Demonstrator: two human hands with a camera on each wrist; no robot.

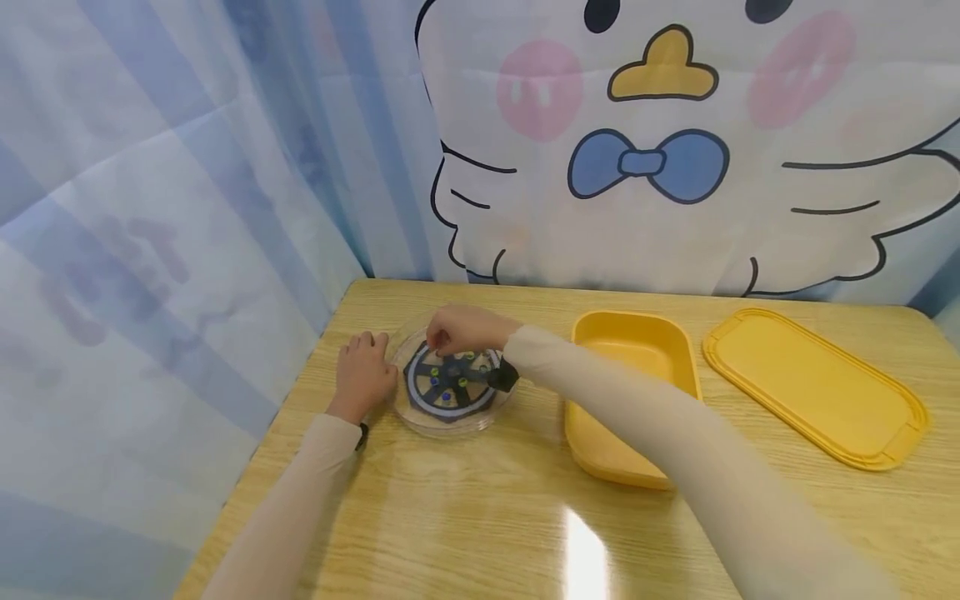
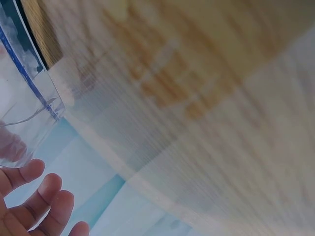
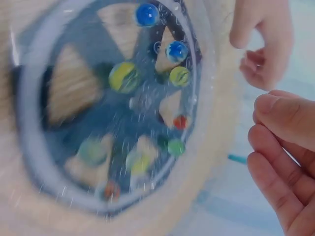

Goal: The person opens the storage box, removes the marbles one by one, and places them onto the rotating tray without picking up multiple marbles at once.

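Observation:
A round clear bowl [image 1: 435, 431] stands on the table, holding a dark spoked wheel-shaped piece with a pale ring [image 3: 30, 98]. Several glass marbles lie over it, among them a blue marble [image 3: 146, 14], a yellow-green marble [image 3: 124, 77] and a red-orange marble [image 3: 180, 122]. My left hand [image 1: 363, 375] lies at the bowl's left rim with its fingers spread, and in the left wrist view its fingertips are beside the clear wall. Above the bowl's far side is my right hand [image 1: 468, 329], thumb against curled fingers. Whether something small sits between those fingertips cannot be told.
Right of the bowl stands a yellow plastic container [image 1: 633, 329], partly hidden behind my right forearm. A yellow lid [image 1: 817, 387] lies flat farther right on the wooden table [image 1: 465, 508]. A printed curtain [image 1: 225, 167] hangs along the left and back edges.

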